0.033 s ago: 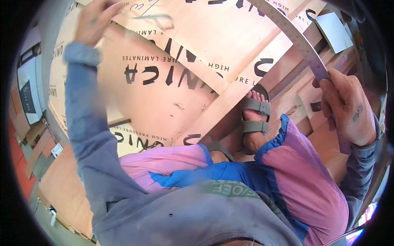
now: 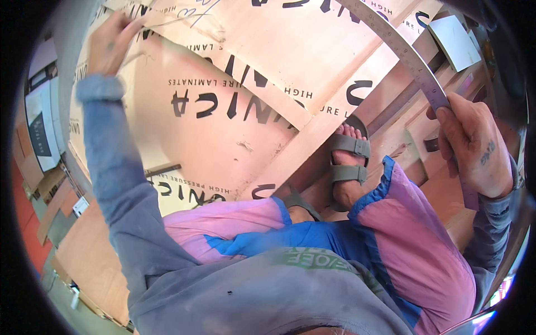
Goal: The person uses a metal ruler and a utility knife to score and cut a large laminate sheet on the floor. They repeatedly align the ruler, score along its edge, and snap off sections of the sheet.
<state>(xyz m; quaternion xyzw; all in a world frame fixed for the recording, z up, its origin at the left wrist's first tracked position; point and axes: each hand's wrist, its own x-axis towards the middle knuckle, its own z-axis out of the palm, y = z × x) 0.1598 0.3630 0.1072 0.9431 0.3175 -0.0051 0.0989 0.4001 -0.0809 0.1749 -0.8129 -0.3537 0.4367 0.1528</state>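
My right hand [image 2: 477, 145] is closed around the near end of a long metal ruler [image 2: 410, 61], which runs up and away across a narrow wooden strip [image 2: 335, 109]. My left hand [image 2: 111, 44], slightly smeared by motion, is raised over the far left of a pale laminate-covered panel [image 2: 223, 131]. Its fingers are drawn together, pointing right; a thin line shows near the fingertips, but I cannot make out what they hold. Another wooden strip [image 2: 262, 86] lies slanting over the panel and meets the first one.
A short dark stick [image 2: 163, 169] lies on the panel beside my left forearm. My sandalled foot [image 2: 350, 153] stands close to the strip. White and brown offcuts [image 2: 455, 43] lie at the far right, and a brown board [image 2: 92, 254] lies at the left.
My left hand has moved a little to the left and down. The thin blurred shape right of its fingers has shifted. My right hand and the ruler stay about where they were.
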